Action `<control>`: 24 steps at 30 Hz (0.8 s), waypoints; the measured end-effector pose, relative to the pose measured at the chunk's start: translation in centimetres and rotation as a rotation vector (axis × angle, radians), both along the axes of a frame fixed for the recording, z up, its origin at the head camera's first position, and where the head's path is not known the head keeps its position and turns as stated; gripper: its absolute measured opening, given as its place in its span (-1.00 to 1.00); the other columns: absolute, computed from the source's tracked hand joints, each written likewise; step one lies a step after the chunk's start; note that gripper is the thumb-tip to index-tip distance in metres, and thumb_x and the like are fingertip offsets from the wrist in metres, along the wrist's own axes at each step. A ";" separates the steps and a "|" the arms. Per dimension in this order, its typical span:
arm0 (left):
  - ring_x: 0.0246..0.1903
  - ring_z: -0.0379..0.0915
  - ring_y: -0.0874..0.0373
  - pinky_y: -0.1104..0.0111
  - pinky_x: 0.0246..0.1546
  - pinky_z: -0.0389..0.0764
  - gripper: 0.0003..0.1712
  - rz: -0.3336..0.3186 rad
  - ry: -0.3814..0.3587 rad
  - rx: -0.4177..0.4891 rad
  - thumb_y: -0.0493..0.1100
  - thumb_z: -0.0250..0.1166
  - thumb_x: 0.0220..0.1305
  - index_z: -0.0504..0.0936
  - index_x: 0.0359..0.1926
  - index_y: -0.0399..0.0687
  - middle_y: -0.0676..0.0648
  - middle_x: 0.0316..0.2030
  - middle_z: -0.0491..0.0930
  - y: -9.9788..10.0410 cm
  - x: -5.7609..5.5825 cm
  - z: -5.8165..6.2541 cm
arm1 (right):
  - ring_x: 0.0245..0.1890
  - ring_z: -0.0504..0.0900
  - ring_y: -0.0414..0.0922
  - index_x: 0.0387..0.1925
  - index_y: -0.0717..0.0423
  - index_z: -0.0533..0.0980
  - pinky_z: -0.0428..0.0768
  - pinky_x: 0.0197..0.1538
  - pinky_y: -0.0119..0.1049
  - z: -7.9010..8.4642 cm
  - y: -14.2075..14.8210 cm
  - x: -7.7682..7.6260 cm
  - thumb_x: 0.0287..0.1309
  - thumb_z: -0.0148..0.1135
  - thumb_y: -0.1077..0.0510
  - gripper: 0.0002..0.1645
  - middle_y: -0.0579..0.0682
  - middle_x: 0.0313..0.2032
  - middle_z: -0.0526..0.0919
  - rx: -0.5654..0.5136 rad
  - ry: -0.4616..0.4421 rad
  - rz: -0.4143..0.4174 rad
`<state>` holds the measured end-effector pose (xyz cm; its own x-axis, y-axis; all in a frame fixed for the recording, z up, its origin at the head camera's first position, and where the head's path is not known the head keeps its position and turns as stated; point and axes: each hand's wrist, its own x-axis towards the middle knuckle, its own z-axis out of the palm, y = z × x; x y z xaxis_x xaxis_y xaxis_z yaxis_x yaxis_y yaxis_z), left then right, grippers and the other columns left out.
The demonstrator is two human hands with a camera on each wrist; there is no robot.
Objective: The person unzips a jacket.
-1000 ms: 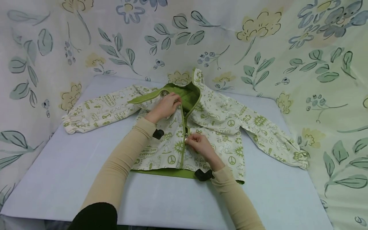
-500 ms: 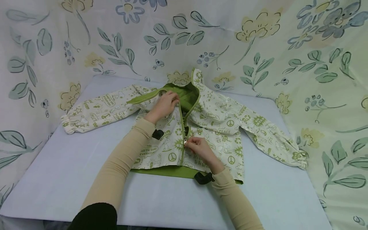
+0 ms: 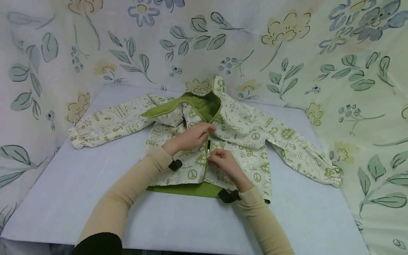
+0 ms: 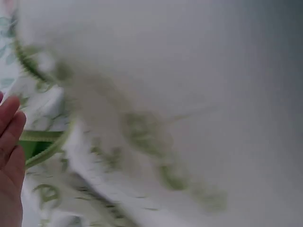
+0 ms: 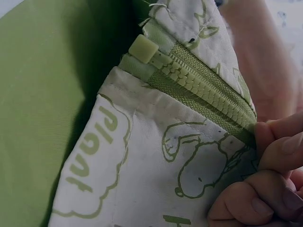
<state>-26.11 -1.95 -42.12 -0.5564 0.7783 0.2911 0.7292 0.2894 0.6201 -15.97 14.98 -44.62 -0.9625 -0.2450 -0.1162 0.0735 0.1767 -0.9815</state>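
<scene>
Pale blue table (image 3: 79, 184) backed by floral fabric walls (image 3: 334, 53).

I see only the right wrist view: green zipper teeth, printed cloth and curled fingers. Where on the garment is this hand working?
Observer: In the head view, the right hand pinches the zipper pull about halfway up the front of a jacket.
Operator: And the other hand?
Observer: The left hand touches the jacket just above the pull, fingertips at the zipper. I cannot tell whether it pinches the cloth.
Operator: How does the jacket lie?
Observer: It is spread on a pale blue table, front up, both sleeves out to the sides, the hood at the far end with its green lining showing.
</scene>
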 end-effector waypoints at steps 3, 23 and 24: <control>0.05 0.20 0.05 0.34 0.02 0.26 -0.62 0.009 0.013 -0.079 -0.39 -0.23 0.27 0.23 0.11 -0.26 -0.15 0.02 0.32 0.0 0.1 -0.8 | -0.67 0.16 0.16 -0.51 0.42 0.39 0.30 -0.54 -0.21 0.3 0.0 0.0 0.08 0.08 0.24 -0.75 0.03 -0.79 0.26 -0.012 0.002 0.005; -0.39 0.26 0.14 0.33 -0.30 0.27 -0.60 -0.045 0.121 -0.329 -0.10 -0.18 0.32 0.53 -0.49 -0.07 -0.02 -0.45 0.39 -1.8 -0.8 -0.6 | -0.69 0.16 0.14 -0.50 0.35 0.43 0.27 -0.58 -0.22 0.1 0.1 0.0 0.08 0.09 0.22 -0.78 0.01 -0.80 0.26 -0.013 0.007 -0.025; -0.45 0.27 0.15 0.33 -0.36 0.29 -0.56 -0.049 0.051 -0.310 -0.03 -0.19 0.33 0.53 -0.52 -0.03 -0.01 -0.49 0.40 -1.9 -0.7 -0.4 | -0.69 0.16 0.13 -0.50 0.35 0.44 0.26 -0.59 -0.22 0.1 0.2 0.0 0.08 0.10 0.21 -0.78 0.02 -0.80 0.27 -0.011 0.009 -0.032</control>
